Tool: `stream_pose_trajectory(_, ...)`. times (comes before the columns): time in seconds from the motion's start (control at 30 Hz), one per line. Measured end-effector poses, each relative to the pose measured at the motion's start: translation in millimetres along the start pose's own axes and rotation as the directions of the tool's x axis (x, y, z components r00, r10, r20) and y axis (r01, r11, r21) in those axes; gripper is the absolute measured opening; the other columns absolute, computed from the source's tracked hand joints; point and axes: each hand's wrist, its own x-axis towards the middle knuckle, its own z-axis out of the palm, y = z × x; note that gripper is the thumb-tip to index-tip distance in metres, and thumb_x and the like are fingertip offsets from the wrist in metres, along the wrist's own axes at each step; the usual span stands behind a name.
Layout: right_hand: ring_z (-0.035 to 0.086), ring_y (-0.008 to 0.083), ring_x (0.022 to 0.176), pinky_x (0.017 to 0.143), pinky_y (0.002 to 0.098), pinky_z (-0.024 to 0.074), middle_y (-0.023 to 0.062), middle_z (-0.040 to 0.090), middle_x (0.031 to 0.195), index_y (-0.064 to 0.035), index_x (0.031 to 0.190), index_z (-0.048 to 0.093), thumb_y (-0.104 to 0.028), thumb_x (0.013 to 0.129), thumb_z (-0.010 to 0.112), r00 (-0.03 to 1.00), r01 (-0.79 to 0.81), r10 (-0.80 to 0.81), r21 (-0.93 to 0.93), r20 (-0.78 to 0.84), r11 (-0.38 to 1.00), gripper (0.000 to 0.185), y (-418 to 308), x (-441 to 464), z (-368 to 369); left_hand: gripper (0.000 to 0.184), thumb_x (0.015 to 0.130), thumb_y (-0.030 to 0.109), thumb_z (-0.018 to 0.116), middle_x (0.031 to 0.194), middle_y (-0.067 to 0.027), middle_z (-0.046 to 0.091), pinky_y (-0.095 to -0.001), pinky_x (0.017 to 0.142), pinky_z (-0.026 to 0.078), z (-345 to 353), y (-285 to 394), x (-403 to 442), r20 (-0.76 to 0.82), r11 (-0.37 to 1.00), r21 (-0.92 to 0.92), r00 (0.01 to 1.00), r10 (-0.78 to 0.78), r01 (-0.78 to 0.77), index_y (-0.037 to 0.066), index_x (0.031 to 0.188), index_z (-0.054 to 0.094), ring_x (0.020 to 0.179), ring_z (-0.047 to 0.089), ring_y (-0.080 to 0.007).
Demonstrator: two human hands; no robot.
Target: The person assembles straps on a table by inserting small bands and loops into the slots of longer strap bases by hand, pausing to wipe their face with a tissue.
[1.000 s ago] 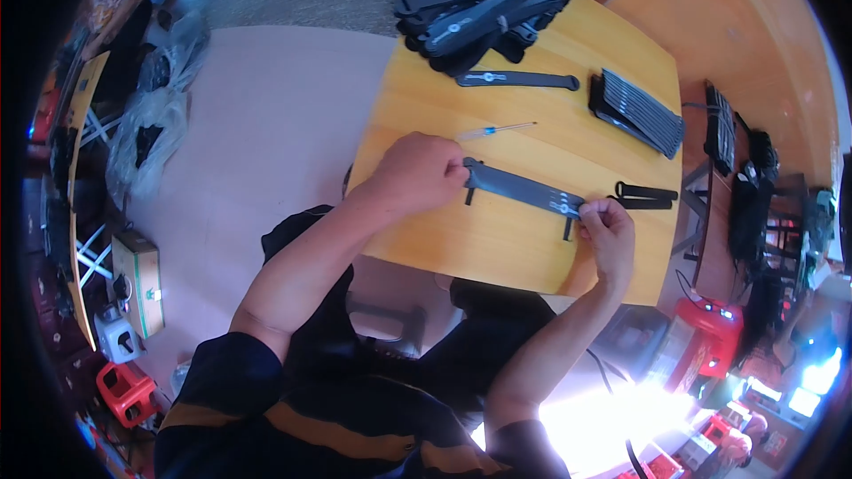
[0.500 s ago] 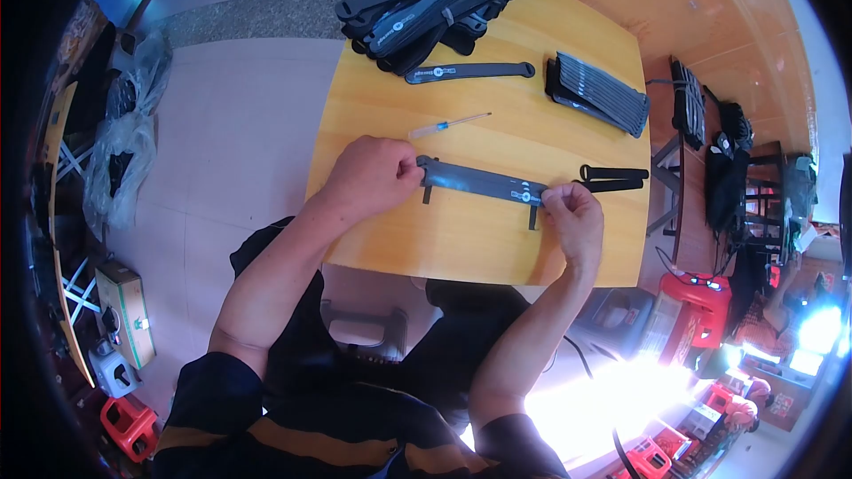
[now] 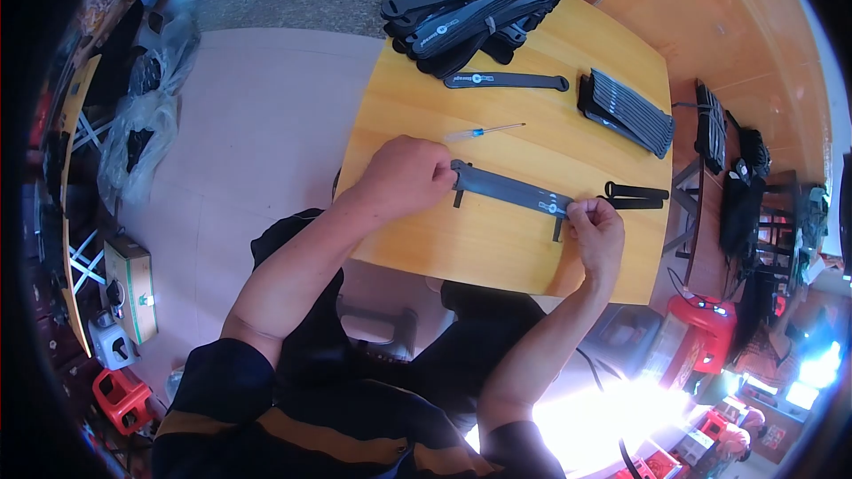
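Observation:
A dark grey strap point(image 3: 510, 191) with white print near its right end lies stretched between my hands over the wooden table point(image 3: 417, 239). My left hand point(image 3: 410, 176) is closed on its left end, and my right hand point(image 3: 596, 226) pinches the printed end. Two short black tabs point(image 3: 557, 229) stick out below the strap, one near each end. Just beyond it lies a screwdriver point(image 3: 486, 131) with a clear and blue handle. Further back is a single printed strap point(image 3: 506, 81). Two thin black strips point(image 3: 635, 202) lie to the right of my right hand.
A big heap of dark straps point(image 3: 470, 9) covers the table's far left corner. At the right edge sits a neat stack of straps point(image 3: 626, 113). Red stools point(image 3: 122, 399), a box point(image 3: 131, 290) and plastic bags point(image 3: 142, 142) stand on the floor at left. People are at the lower right.
The whole view has shifted slightly left and then back right. Both hands keep their hold on the strap, with no clear movement against the table.

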Motion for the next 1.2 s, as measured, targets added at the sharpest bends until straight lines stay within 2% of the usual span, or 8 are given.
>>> stream_pose_trajectory(0.03,0.055,0.0059,0.063,0.059,0.0223,0.0467,-0.0007,0.065,0.073,0.0006,0.089,0.069,-0.009,0.092,0.075,1.000,-0.001,0.001,0.000,-0.001,1.000,0.011,0,0,0,0.018,0.085,0.021,0.068,0.079,-0.0141,0.072,-0.0450,0.076,0.055,1,-1,0,0.001,1.000,0.000,1.000,0.001,-0.001,0.006,0.076,0.071,0.079,0.069,-0.0349)
stream_pose_trajectory(0.1,0.055,0.0058,0.063,0.058,0.0223,0.0463,-0.0008,0.064,0.072,0.0009,0.088,0.069,-0.009,0.092,0.074,1.000,-0.004,0.004,0.020,0.002,1.000,0.012,0,0,0,0.015,0.086,0.016,0.071,0.073,-0.0133,0.070,-0.0413,0.065,0.053,5,-4,-1,-0.075,0.996,0.033,0.993,0.085,-0.083,0.004,0.076,0.069,0.068,0.068,-0.0322)
stream_pose_trajectory(0.2,0.055,0.0059,0.063,0.058,0.0225,0.0462,-0.0005,0.064,0.072,0.0010,0.088,0.069,-0.009,0.092,0.074,1.000,0.001,-0.001,0.019,-0.006,1.000,0.012,-1,-1,0,0.015,0.086,0.016,0.071,0.073,-0.0136,0.070,-0.0420,0.065,0.053,3,-1,-2,-0.067,0.998,-0.024,0.997,0.050,-0.052,0.004,0.076,0.069,0.069,0.068,-0.0325)
stream_pose_trajectory(0.33,0.055,0.0061,0.063,0.059,0.0228,0.0465,-0.0002,0.065,0.072,0.0010,0.088,0.069,-0.009,0.092,0.074,1.000,0.003,-0.003,0.017,0.001,1.000,0.012,2,0,-1,0.015,0.086,0.016,0.071,0.072,-0.0135,0.069,-0.0420,0.064,0.052,3,0,-1,-0.081,0.997,-0.005,0.994,0.079,-0.079,0.004,0.076,0.069,0.066,0.067,-0.0327)
stream_pose_trajectory(0.4,0.056,0.0063,0.064,0.060,0.0231,0.0467,0.0002,0.066,0.073,0.0009,0.088,0.069,-0.010,0.092,0.075,1.000,0.022,-0.022,-0.004,-0.009,1.000,0.013,3,0,0,0.014,0.084,0.017,0.070,0.076,-0.0139,0.071,-0.0440,0.072,0.056,-2,6,-1,-0.024,1.000,0.019,1.000,-0.013,0.014,0.007,0.075,0.071,0.074,0.069,-0.0352)
stream_pose_trajectory(0.53,0.057,0.0070,0.064,0.060,0.0241,0.0472,0.0007,0.066,0.073,0.0008,0.088,0.069,-0.010,0.092,0.074,0.999,0.033,-0.033,-0.005,-0.023,0.999,0.013,5,0,0,0.014,0.084,0.017,0.070,0.076,-0.0134,0.071,-0.0433,0.071,0.055,-2,8,-2,-0.001,1.000,0.005,1.000,-0.031,0.031,0.007,0.074,0.070,0.073,0.069,-0.0347)
stream_pose_trajectory(0.6,0.057,0.0080,0.064,0.061,0.0255,0.0479,0.0021,0.067,0.072,0.0011,0.088,0.070,-0.011,0.092,0.075,0.999,0.031,-0.032,-0.043,-0.021,0.999,0.014,3,0,0,0.017,0.086,0.014,0.073,0.065,-0.0114,0.065,-0.0365,0.058,0.047,2,4,-2,-0.059,1.000,-0.018,0.998,0.025,-0.026,0.004,0.074,0.066,0.058,0.062,-0.0246)
stream_pose_trajectory(1.2,0.059,0.0105,0.065,0.065,0.0282,0.0499,0.0031,0.068,0.071,0.0000,0.088,0.071,-0.016,0.089,0.076,0.997,-0.018,0.009,-0.114,-0.081,0.993,0.017,-4,-3,3,0.019,0.085,0.013,0.075,0.062,-0.0094,0.063,-0.0337,0.057,0.047,-1,8,-1,-0.042,1.000,-0.017,0.999,0.008,-0.008,0.003,0.073,0.065,0.055,0.058,-0.0193)
